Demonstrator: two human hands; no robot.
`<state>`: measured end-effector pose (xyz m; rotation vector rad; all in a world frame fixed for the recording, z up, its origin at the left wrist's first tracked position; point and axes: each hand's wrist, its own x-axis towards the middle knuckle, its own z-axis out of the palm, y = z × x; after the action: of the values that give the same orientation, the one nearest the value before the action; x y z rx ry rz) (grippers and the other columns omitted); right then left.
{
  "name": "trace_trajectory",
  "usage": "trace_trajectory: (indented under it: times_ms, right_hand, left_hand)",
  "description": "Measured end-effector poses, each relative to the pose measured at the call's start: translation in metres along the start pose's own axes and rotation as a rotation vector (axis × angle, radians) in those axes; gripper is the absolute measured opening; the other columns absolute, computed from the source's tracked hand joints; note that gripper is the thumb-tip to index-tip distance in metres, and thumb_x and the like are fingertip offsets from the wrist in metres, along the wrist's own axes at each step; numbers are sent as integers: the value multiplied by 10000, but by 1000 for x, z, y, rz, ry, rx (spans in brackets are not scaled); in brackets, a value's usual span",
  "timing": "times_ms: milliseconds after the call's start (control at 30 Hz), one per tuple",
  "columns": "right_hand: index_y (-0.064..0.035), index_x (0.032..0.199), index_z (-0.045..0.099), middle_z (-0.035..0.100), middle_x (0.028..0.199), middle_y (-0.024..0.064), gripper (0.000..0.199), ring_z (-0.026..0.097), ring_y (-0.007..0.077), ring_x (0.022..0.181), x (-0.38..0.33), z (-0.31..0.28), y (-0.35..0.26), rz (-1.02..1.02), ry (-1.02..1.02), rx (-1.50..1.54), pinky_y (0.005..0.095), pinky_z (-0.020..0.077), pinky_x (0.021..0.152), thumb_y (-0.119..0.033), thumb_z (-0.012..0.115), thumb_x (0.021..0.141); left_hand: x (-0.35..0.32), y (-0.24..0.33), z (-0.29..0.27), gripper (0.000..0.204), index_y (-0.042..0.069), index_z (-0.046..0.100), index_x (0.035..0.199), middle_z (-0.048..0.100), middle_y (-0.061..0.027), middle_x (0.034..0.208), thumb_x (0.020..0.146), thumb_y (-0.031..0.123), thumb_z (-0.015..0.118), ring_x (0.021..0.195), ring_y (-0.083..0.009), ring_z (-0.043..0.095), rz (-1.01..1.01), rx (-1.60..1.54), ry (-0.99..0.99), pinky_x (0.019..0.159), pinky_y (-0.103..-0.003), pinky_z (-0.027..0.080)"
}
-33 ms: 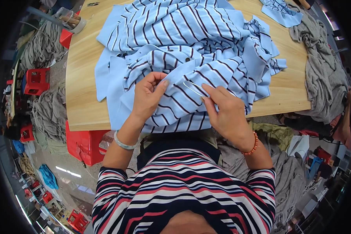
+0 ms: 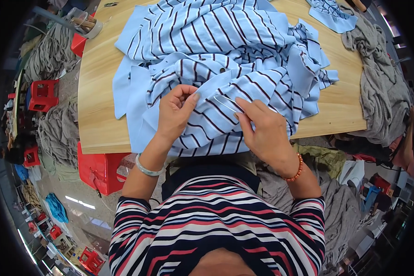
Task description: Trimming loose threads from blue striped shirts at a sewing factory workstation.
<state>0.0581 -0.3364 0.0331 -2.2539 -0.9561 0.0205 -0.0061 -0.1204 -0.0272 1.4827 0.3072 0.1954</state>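
Observation:
A light blue knit garment [image 2: 244, 87] with dark and white stripes lies heaped on the table in front of me. My left hand [image 2: 178, 108] is closed on the plain blue edge band of the garment, pinching it between thumb and fingers. Just right of it, my right hand [image 2: 260, 124] grips slim metal tweezers [image 2: 225, 103] between thumb and forefinger. Their tips point up and left over the striped cloth, close to the band; whether they touch it I cannot tell. A dark button [image 2: 222, 70] shows on the garment beyond my hands.
The garment rests on a wooden table [image 2: 101, 101]. A clear cup of tools [image 2: 89, 27] stands at the far left corner, and another blue striped piece [image 2: 333, 16] lies far right. Grey knits [image 2: 377, 92] hang over the right edge. A red stool [image 2: 101, 170] is below left.
My right hand and the tweezers have shifted slightly left, closer to my left hand. My left hand keeps its hold on the band.

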Motion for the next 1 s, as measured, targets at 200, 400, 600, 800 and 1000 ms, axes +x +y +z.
trace_trajectory:
  times_ms: [200, 400, 600, 800, 1000]
  right_hand:
    - [-47, 1102, 628, 583, 789, 113, 255, 592, 296, 589, 14, 15, -9, 12, -34, -86, 369, 458, 516, -88, 659, 853]
    - [-53, 1116, 614, 591, 810, 116, 263, 607, 319, 607, 24, 27, -12, -12, -86, -164, 391, 469, 511, -103, 643, 859]
    - [-46, 1093, 620, 607, 829, 129, 256, 618, 337, 638, 29, 44, -12, -23, -116, -121, 406, 485, 532, -99, 644, 844]
    - [-41, 1062, 635, 620, 838, 142, 223, 631, 340, 675, 34, 60, -3, -17, -111, -57, 418, 504, 571, -102, 640, 847]
    - [-22, 1092, 634, 609, 783, 136, 254, 599, 298, 613, -2, 9, 9, 10, -123, -40, 378, 472, 549, -65, 654, 843]
  left_hand:
    - [0, -6, 11, 103, 1, 609, 1003, 606, 28, 843, 934, 78, 617, 739, -24, 502, 104, 51, 66, 669, -173, 399]
    - [-4, -3, 14, 81, -7, 593, 981, 641, -64, 811, 916, 42, 594, 730, -128, 601, 252, 298, 93, 680, -248, 470]
    - [-11, -2, 11, 87, 1, 594, 980, 643, -112, 775, 894, 4, 581, 646, -182, 627, 304, 448, 52, 600, -284, 480]
    - [-15, -7, 15, 70, 4, 601, 948, 636, -106, 772, 879, 2, 587, 637, -193, 613, 228, 391, 57, 604, -284, 481]
    - [10, -28, -24, 74, -10, 604, 911, 643, -66, 823, 874, 52, 621, 792, -120, 599, 178, 380, 260, 736, -251, 474]
